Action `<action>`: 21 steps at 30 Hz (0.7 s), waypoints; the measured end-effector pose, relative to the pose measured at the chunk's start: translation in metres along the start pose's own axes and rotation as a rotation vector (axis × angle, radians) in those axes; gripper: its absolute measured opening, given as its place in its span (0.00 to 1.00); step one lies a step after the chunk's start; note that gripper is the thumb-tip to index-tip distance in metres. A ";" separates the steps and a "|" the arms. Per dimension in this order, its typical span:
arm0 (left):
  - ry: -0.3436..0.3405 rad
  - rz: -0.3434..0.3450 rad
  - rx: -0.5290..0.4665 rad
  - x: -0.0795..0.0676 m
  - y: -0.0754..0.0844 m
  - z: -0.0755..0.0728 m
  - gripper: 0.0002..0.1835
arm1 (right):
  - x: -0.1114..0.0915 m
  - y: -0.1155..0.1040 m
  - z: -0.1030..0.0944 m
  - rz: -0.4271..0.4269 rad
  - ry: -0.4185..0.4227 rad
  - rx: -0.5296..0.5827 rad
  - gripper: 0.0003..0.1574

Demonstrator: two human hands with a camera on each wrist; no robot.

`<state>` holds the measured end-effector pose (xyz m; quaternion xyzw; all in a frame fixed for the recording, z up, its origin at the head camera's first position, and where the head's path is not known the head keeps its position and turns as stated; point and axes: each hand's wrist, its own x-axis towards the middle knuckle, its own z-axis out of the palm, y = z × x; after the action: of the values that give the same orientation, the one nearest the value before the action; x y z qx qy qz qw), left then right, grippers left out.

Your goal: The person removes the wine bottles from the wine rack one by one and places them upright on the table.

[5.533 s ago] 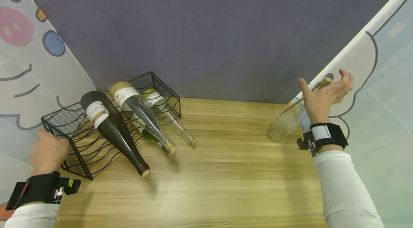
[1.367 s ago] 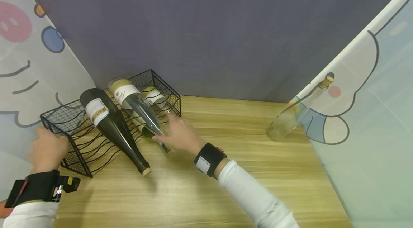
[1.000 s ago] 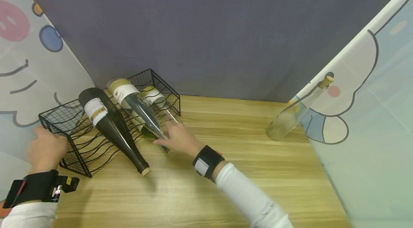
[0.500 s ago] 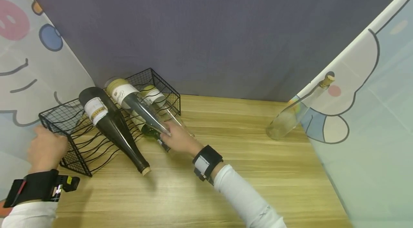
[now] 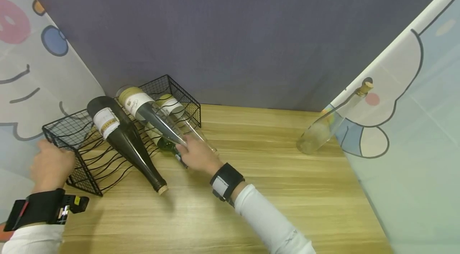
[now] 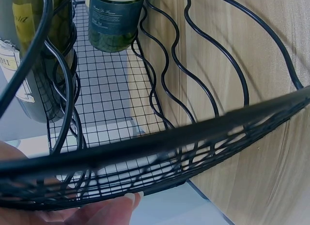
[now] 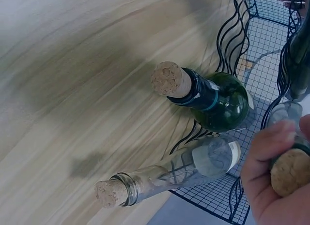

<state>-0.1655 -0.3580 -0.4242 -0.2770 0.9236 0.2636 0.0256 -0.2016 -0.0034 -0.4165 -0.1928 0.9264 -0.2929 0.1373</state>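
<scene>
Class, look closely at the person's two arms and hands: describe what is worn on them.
Left hand and right hand are both gloveless. Each arm wears a white sleeve and a broad black wristband. The left wristband shows a thin red strip and carries a small black boxy device marked yellow; the right wristband has a pale rectangular patch.

Light wood-grain table (image 5: 273, 214) tbh, black wire rack (image 5: 86, 172) sitting on it from the left hand (image 5: 53, 166) to just beyond the right hand (image 5: 199, 156), and a corked clear bottle (image 5: 318, 134) standing well right of both.
</scene>
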 end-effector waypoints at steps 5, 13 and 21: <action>-0.008 -0.013 0.008 0.000 0.000 0.000 0.35 | 0.004 0.005 0.002 -0.021 0.074 -0.049 0.35; 0.003 0.007 0.000 0.001 0.001 0.000 0.36 | 0.005 0.009 0.001 -0.019 0.068 -0.019 0.35; -0.005 0.001 -0.009 -0.001 0.001 -0.001 0.36 | 0.000 0.012 0.003 -0.045 0.079 -0.081 0.31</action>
<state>-0.1651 -0.3574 -0.4229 -0.2761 0.9226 0.2682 0.0265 -0.2042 0.0046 -0.4260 -0.2069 0.9376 -0.2658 0.0861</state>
